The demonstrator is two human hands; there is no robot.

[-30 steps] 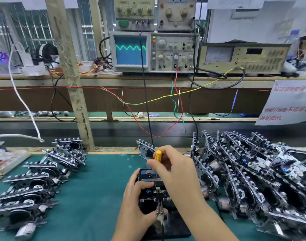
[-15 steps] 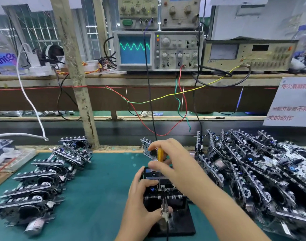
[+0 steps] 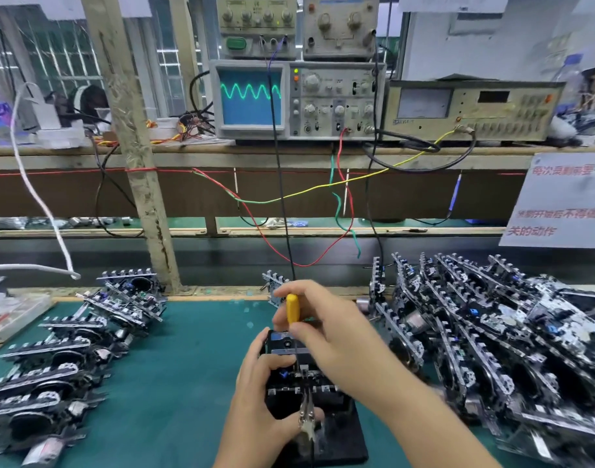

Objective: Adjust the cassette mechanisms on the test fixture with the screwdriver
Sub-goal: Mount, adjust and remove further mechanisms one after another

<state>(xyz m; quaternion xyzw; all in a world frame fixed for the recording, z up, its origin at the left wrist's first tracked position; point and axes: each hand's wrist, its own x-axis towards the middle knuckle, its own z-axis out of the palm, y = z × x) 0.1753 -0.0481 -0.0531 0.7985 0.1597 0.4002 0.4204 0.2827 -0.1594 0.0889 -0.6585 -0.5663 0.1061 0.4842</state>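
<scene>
1. The right hand (image 3: pixel 326 329) pinches the yellow screwdriver (image 3: pixel 292 312) upright, its thin shaft reaching down into the cassette mechanism (image 3: pixel 299 373) seated on the black test fixture (image 3: pixel 340 437) at the table's (image 3: pixel 195 366) front centre.
2. The left hand (image 3: pixel 259 396) grips the mechanism's left side, its thumb near the alligator clip (image 3: pixel 307 413).
3. Risk: a tilted shaft could slip off the screw and scratch nearby parts.
4. Risk: overturning may spoil the oscilloscope (image 3: pixel 296 99) waveform.
5. Risk: nudging the clip could break the signal.
</scene>
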